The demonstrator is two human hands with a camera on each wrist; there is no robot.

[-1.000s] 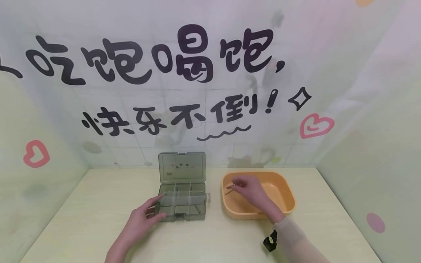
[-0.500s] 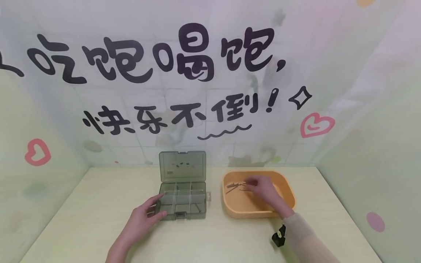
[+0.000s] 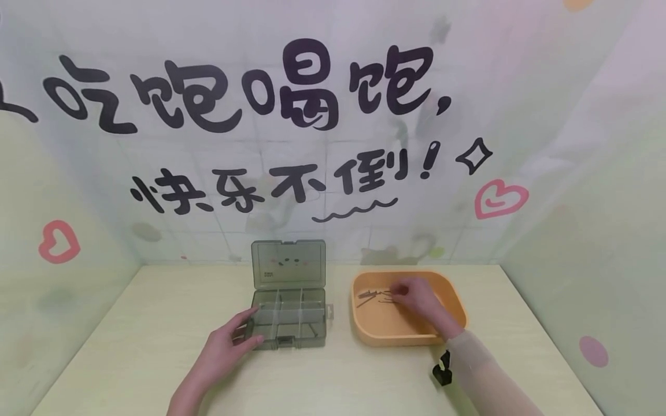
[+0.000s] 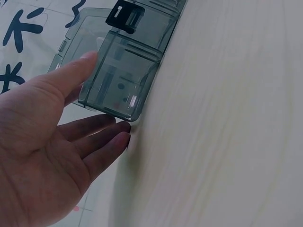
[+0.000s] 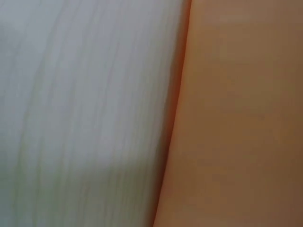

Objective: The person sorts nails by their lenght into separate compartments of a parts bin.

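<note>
A see-through grey-green compartment box (image 3: pixel 288 316) stands with its lid (image 3: pixel 289 264) raised at the back. My left hand (image 3: pixel 224 349) holds the box's left end, thumb at the front corner and fingers along the side; the left wrist view shows this grip close up. One thin dark nail-like piece (image 3: pixel 313 330) lies in the front right compartment. In the orange tray (image 3: pixel 372 335), my right hand (image 3: pixel 418 300) reaches down with bent fingers at several similar thin pieces (image 3: pixel 368 296). Some touch or nearly touch its fingertips; whether any is pinched cannot be made out.
The pale wooden table (image 3: pixel 333 381) meets a lettered wall sheet (image 3: pixel 322 231) at the back, with side sheets left and right. A black device (image 3: pixel 442 370) hangs at the right wrist. The right wrist view holds only table and blurred orange tray wall (image 5: pixel 236 118).
My right hand has moved right within the tray and lower, away from its left end, uncovering the thin pieces there. The left hand and the box stay in place.
</note>
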